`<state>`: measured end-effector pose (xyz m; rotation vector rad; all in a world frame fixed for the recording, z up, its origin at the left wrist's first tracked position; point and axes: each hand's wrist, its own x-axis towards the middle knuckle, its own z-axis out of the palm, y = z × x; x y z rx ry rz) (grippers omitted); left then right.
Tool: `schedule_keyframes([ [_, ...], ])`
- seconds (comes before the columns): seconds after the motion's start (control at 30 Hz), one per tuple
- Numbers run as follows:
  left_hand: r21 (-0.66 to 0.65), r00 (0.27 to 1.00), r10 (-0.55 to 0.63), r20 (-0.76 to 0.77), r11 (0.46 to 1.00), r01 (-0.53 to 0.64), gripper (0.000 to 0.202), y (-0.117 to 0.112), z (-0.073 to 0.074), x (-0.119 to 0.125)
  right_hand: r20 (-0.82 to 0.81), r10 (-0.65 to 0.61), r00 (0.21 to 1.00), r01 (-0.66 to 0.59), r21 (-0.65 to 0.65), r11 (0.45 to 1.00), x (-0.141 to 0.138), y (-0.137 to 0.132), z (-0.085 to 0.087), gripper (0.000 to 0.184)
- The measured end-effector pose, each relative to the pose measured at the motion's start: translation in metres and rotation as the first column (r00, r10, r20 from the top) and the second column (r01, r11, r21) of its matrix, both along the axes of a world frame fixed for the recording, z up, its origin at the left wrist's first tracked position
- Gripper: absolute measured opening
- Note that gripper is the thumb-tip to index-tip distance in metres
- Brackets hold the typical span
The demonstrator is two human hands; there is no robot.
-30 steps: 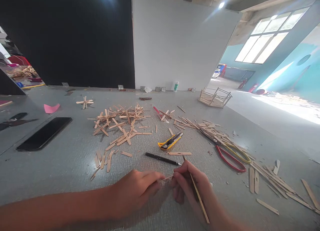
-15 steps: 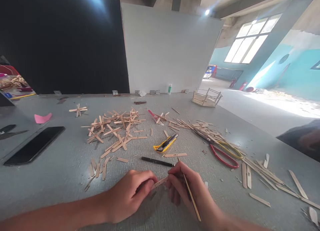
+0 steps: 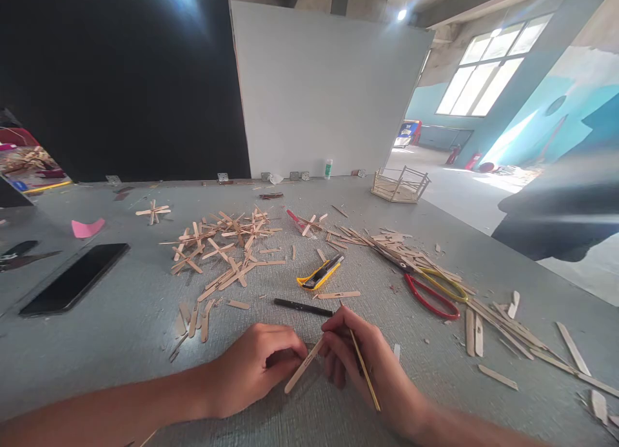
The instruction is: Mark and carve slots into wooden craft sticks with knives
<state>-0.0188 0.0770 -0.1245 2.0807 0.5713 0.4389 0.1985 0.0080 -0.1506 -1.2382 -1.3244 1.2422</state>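
Observation:
A wooden craft stick [image 3: 300,375] with a slot cut near its middle slants down and left from my right hand [image 3: 372,363]. The right thumb and index finger pinch its upper end. A thin gold-coloured rod [image 3: 368,379] is also tucked in that hand. Beside the stick, my left hand [image 3: 256,369] has its fingers curled and thumb bent in; what lies between its fingertips is hidden. Just beyond the right fingers are a black pen-like tool [image 3: 302,307] and a slotted craft stick [image 3: 339,295].
A yellow utility knife [image 3: 320,273] lies ahead, with scissors [image 3: 432,295] to the right among loose sticks. Crossed stick pieces [image 3: 232,240] are heaped left of centre. A phone [image 3: 75,279] lies far left; a hexagonal stick frame [image 3: 400,186] stands at the back. A blurred person [image 3: 565,202] is at right.
The craft stick has swung so its lower end points down and left, clear of the left fingertips. A blurred person has moved further into view at right.

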Motion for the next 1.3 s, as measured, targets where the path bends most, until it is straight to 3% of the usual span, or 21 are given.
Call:
schedule_keyframes([
  [0.3, -0.048, 0.994, 0.111, -0.003, 0.993, -0.111, 0.012, -0.007, 0.018, 0.021, -0.054, -0.037, 0.998, 0.04, 0.043, 0.998, 0.002, 0.002, 0.015, 0.047],
  [0.5, -0.063, 0.964, 0.254, 0.076, 0.966, -0.249, 0.021, -0.025, -0.002, 0.031, -0.019, -0.022, 1.0, 0.023, 0.07, 0.997, 0.003, 0.004, 0.014, 0.047],
  [0.67, -0.086, 0.964, 0.252, 0.086, 0.966, -0.245, 0.02, -0.029, -0.012, 0.03, -0.01, -0.049, 0.999, 0.05, 0.079, 0.996, 0.002, 0.004, 0.016, 0.055],
  [1.13, -0.327, 0.971, 0.219, 0.098, 0.928, -0.177, 0.032, -0.024, -0.01, 0.028, -0.042, -0.003, 0.999, 0.002, -0.005, 1.0, -0.001, 0.001, 0.01, 0.046],
  [1.3, -0.364, 0.954, 0.266, 0.135, 0.909, -0.202, 0.037, -0.021, -0.008, 0.024, -0.084, -0.12, 0.989, 0.125, 0.048, 0.991, 0.005, 0.002, 0.012, 0.042],
])
